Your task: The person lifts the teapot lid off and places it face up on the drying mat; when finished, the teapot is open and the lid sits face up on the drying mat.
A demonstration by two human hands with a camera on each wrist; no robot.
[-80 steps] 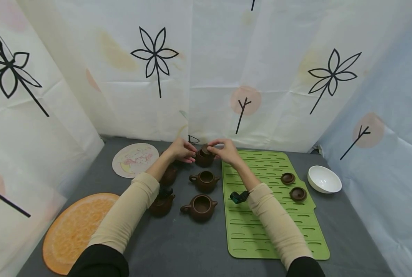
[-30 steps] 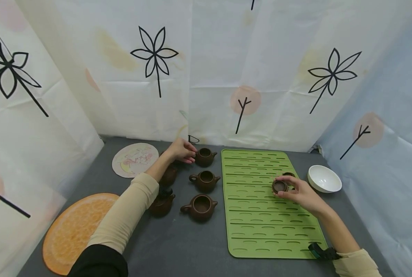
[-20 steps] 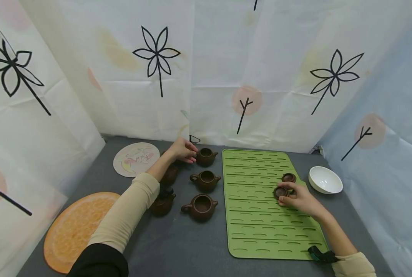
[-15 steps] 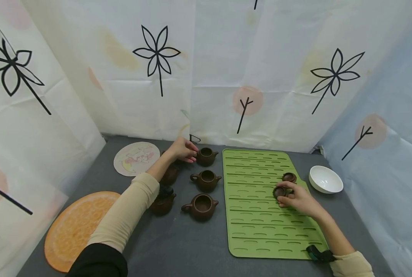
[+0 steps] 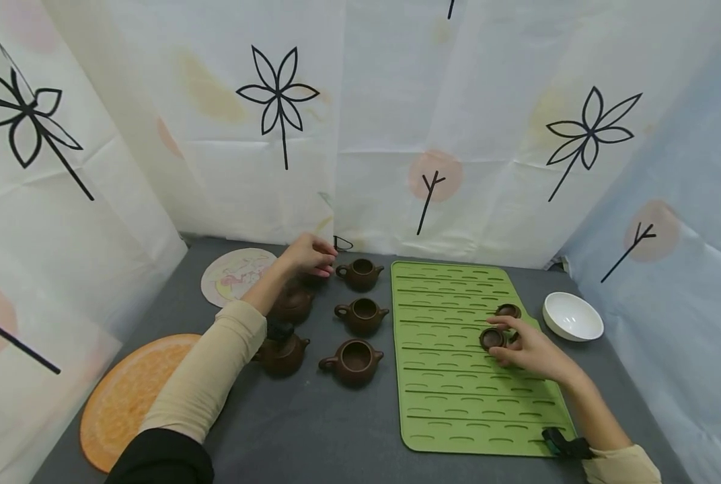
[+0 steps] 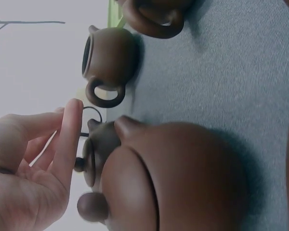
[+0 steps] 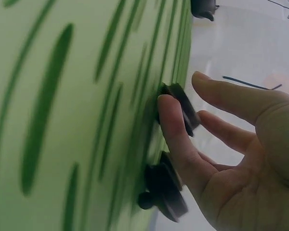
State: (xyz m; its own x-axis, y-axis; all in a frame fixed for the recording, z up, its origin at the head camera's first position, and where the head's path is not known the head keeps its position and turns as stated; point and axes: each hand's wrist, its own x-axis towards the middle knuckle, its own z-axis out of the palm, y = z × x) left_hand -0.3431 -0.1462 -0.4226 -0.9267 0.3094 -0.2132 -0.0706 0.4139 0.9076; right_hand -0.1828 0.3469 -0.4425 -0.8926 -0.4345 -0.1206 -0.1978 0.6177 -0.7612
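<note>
My right hand is over the green mat with thumb and fingers spread around a small brown teapot lid, which lies upside down. In the right wrist view a gap shows between the thumb and this lid, while one fingertip is close to or touching it. My left hand hovers left of the farthest lidless teapot, apart from its handle, fingers loosely bent and holding nothing. Two more lidless teapots, the middle one and the nearest one, stand in the same column.
Lidded teapots stand in a column under my left forearm. Another upturned lid lies on the green mat. A white bowl is to the right; an orange round mat and a pale round mat are left.
My right hand carried the lid from the farthest teapot to the green mat, set it down and loosened its fingers. My left hand has come off that teapot's handle and moved left.
</note>
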